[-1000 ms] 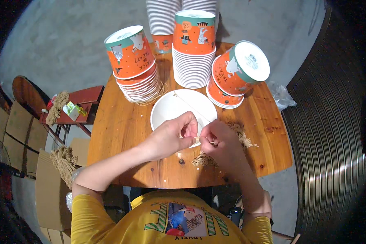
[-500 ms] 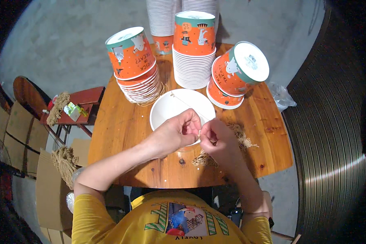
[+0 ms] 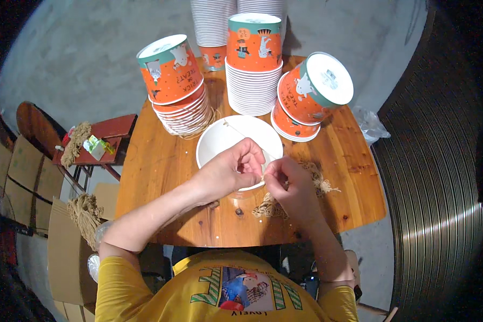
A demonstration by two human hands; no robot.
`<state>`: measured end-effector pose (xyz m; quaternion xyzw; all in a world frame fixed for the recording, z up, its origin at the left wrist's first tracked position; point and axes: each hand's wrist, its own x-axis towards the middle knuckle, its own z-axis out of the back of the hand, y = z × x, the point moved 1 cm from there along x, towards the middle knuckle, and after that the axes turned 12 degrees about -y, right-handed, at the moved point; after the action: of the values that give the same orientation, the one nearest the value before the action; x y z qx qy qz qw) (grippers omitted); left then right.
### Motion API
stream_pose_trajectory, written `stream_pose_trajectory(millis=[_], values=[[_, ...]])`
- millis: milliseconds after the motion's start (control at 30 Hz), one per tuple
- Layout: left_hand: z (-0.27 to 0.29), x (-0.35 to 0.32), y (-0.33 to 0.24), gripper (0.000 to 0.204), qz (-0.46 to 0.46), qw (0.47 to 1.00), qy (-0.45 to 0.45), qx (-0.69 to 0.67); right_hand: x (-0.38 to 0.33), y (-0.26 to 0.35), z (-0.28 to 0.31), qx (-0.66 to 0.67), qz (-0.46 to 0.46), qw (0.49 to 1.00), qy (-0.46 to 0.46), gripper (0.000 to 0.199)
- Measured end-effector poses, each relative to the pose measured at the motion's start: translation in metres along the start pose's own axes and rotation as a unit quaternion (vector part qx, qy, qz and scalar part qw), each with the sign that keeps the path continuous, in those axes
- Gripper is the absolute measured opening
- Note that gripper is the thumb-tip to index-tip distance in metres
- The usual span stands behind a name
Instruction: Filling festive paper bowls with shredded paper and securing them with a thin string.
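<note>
A paper bucket (image 3: 212, 138) with a white inside stands open side up at the middle of the table. A thin cord (image 3: 236, 127) shows against its inside and runs toward the right side of the rim. Over the near right rim, my left hand (image 3: 235, 167) is closed, thumb and fingertips pinching near the cord's end. Touching it or almost so, my right hand (image 3: 288, 180) also pinches there. What lies between the fingertips looks like a bit of pale cord, mostly hidden. A bundle of tan cords (image 3: 271, 206) lies partly beneath my right hand.
Upside-down orange bucket stacks stand behind: left (image 3: 172, 70), middle (image 3: 254, 45) and right (image 3: 300, 96), the right one tilted. Taller stacks (image 3: 213, 24) rise at the back. The wooden table (image 3: 354, 177) has a curved edge. Cord bundles (image 3: 85, 214) and cardboard are at left.
Both hands stay at the near right rim, with only slight finger movement. The whole view has shifted slightly.
</note>
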<state>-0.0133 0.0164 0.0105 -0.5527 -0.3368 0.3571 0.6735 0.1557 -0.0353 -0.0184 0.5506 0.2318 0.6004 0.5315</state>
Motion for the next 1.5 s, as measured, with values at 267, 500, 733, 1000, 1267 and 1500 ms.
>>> stream_pose_trajectory(millis=[267,500,733,1000,1267,1500], values=[[0.006,0.007,0.000,0.023,0.101,0.990,0.029,-0.090,-0.003,0.002,0.002,-0.038,0.038,0.999,-0.009,0.017],[0.002,0.004,0.004,0.023,0.090,0.993,0.029,-0.064,-0.004,-0.002,0.002,-0.052,0.117,0.992,-0.023,0.019],[-0.009,-0.008,0.000,0.020,-0.064,0.990,-0.026,0.125,-0.006,-0.002,0.002,-0.080,0.129,0.988,-0.025,0.018],[-0.003,-0.001,0.004,0.013,-0.003,0.997,-0.019,0.075,-0.004,0.002,0.002,-0.040,0.053,0.997,-0.038,0.010],[0.002,0.002,0.006,0.015,0.048,0.998,0.002,0.040,-0.004,-0.006,0.002,-0.054,0.082,0.994,-0.043,0.010],[0.001,0.000,0.005,0.014,0.041,0.999,0.003,0.017,-0.004,0.000,0.004,-0.058,0.084,0.994,-0.026,0.011]])
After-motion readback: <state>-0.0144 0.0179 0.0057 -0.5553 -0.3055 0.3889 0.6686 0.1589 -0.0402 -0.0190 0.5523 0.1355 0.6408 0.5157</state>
